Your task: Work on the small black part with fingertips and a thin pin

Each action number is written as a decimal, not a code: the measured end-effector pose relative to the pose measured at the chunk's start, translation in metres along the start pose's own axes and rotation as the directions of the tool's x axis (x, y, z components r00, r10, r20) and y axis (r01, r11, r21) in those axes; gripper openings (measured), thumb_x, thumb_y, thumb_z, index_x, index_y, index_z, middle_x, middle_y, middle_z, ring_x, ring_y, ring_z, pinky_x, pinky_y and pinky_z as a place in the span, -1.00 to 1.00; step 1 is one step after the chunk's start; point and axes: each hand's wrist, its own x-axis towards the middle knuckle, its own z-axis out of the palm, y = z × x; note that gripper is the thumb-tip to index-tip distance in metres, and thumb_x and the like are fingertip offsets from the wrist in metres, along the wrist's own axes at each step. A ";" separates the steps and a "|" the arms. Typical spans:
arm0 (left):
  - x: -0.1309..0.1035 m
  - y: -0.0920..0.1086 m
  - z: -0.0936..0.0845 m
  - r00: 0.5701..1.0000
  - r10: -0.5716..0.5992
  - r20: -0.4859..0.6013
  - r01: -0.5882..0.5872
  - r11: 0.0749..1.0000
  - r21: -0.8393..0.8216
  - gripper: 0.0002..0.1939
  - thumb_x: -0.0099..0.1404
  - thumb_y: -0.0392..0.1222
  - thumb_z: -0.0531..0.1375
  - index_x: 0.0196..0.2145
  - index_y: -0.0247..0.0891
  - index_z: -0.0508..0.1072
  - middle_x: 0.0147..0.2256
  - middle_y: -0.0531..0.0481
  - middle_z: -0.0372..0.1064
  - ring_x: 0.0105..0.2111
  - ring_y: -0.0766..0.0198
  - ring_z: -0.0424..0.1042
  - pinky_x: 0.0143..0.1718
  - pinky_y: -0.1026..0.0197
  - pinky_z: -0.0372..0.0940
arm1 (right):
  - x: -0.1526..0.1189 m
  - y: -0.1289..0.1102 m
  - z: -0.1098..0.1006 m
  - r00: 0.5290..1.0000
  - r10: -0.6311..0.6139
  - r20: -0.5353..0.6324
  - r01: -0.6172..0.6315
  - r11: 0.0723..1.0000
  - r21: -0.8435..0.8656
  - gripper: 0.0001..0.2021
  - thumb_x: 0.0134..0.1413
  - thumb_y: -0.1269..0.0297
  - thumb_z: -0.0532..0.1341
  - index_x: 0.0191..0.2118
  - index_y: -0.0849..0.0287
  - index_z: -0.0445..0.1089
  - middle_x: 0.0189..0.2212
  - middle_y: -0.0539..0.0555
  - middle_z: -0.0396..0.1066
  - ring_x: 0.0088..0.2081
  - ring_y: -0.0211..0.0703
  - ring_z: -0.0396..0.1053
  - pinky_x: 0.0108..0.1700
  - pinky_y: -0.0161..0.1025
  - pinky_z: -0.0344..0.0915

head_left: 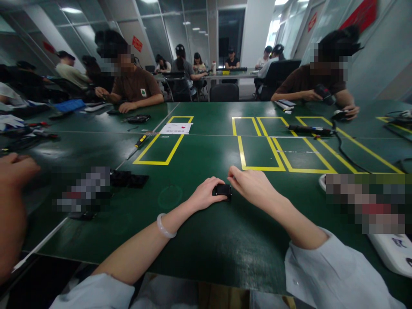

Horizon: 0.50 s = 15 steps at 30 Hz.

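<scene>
My left hand (206, 194) rests on the green table, thumb and fingers closed around a small black box-like part (222, 190). What kind of part it is, I cannot make out. Just right of it, my right hand (251, 182) is held with its fingertips pinched together near the part's upper right edge. Anything between those fingertips is hidden or too small to see. A pale bracelet (166, 226) circles my left wrist.
Black pieces (129, 179) lie left of my arms, with another person's hand (16, 169) beyond. A screwdriver (137, 145), a paper sheet (176, 128) and yellow tape outlines lie ahead. A white case (391, 251) sits at right; people sit opposite.
</scene>
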 end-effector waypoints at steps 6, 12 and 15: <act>0.000 0.001 0.000 1.000 -0.008 0.000 0.008 1.000 0.003 -0.64 0.17 0.02 0.25 -0.13 -0.16 0.37 -0.17 -0.02 0.33 -0.14 0.11 0.31 -0.08 0.10 0.21 | -0.002 -0.002 -0.001 0.999 -0.008 -0.043 0.010 0.999 0.050 -0.82 0.26 0.28 -0.09 -0.14 0.15 0.20 -0.41 0.02 0.47 -0.44 -0.22 0.40 -0.48 -0.30 -0.10; 0.000 0.000 0.000 1.000 0.007 0.001 -0.007 1.000 0.013 -0.63 0.18 0.04 0.25 -0.12 -0.16 0.36 -0.20 -0.01 0.33 -0.15 0.12 0.31 -0.10 0.12 0.21 | 0.002 0.000 0.001 1.000 0.020 0.009 -0.020 1.000 -0.014 -0.77 0.30 0.16 -0.09 -0.16 0.15 0.21 -0.43 0.07 0.47 -0.43 -0.17 0.42 -0.50 -0.30 -0.12; 0.000 0.001 -0.001 1.000 0.011 0.006 -0.011 1.000 0.009 -0.64 0.19 0.04 0.24 -0.11 -0.16 0.36 -0.18 -0.01 0.33 -0.13 0.12 0.31 -0.10 0.13 0.21 | 0.001 0.001 0.001 1.000 0.016 0.002 -0.016 1.000 -0.012 -0.78 0.30 0.21 -0.10 -0.13 0.16 0.20 -0.44 0.06 0.47 -0.43 -0.15 0.43 -0.49 -0.30 -0.11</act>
